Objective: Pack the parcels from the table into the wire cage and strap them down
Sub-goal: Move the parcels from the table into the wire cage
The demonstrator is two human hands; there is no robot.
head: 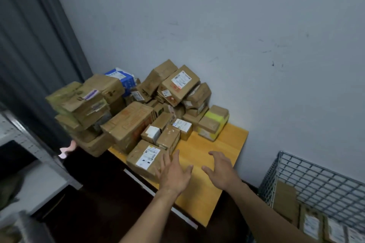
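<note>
Cardboard parcel lies label-up; long side follows table edge.

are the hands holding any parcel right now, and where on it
Nothing is held. The left hand and right hand are both open, fingers spread, above the table, the left by the nearest labelled parcel.

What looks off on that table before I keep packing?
The left stack of parcels leans and seems to overhang the table edge; it might topple. Top parcels by the wall lie tilted.
</note>
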